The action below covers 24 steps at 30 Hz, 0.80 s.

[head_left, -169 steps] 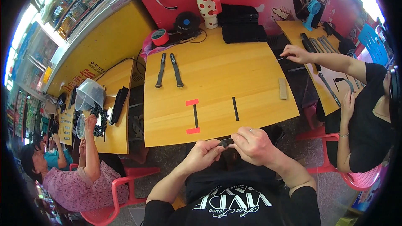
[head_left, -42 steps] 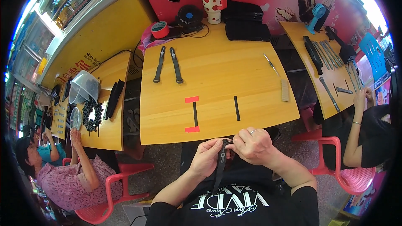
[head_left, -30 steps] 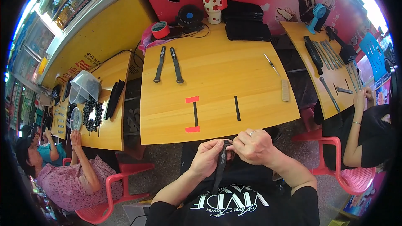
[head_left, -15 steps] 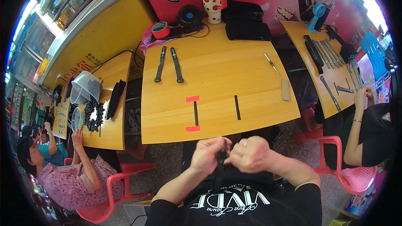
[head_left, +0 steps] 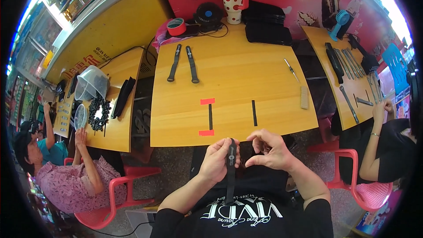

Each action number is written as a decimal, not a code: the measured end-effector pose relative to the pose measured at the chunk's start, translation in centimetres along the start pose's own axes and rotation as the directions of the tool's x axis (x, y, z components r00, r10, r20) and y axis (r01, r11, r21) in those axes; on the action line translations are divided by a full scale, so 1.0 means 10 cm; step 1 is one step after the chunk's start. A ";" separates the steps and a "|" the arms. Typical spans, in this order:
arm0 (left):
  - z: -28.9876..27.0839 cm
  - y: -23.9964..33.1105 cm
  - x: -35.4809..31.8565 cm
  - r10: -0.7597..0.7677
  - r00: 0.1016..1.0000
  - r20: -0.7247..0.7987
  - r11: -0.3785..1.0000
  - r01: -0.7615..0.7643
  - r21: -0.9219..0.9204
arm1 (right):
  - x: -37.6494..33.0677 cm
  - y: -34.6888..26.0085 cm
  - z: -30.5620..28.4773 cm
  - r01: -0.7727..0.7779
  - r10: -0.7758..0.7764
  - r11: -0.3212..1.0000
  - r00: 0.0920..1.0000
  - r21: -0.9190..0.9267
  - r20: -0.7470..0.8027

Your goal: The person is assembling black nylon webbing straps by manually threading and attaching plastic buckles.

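Close to my body, just off the table's near edge, my left hand (head_left: 214,163) is closed on a dark strap (head_left: 231,165) that hangs down in front of my black shirt. To its right my right hand (head_left: 273,150) is raised with thumb and fingers apart, holding nothing. Two similar dark straps with rounded ends, a left one (head_left: 174,65) and a right one (head_left: 192,66), lie on the wooden table (head_left: 246,70). Nearer to me, a black strip (head_left: 210,117) runs between two red tape pieces, the far piece being red tape (head_left: 207,101). A second black strip (head_left: 254,113) lies to its right.
A slim pen-like tool (head_left: 291,69) and a beige block (head_left: 304,98) lie at the right edge. At the back stand a tape roll (head_left: 176,27), a black fan (head_left: 208,15), a dotted tumbler (head_left: 232,4) and black trays (head_left: 268,33). People sit at tables on both sides.
My right hand has come away from the strap and opened, moving slightly right and up. The left hand keeps hold, and the strap now shows more fully. The whole view has shifted a little.
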<state>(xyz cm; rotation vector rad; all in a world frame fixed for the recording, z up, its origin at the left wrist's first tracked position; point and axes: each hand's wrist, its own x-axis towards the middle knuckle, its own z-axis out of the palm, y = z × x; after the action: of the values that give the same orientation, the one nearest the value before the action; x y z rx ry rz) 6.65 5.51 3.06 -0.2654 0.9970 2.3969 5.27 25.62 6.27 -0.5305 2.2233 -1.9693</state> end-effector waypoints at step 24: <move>-0.51 0.28 -0.36 0.010 0.994 -0.113 0.991 -0.025 -0.131 | 2.64 0.92 -0.67 0.020 -0.364 0.276 0.928 -0.961 -0.086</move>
<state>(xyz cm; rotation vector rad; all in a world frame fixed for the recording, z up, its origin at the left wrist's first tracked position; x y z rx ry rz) 8.08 -1.13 2.40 -0.4452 0.8929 2.4915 -23.12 23.78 1.81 -0.6323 3.5495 -0.4173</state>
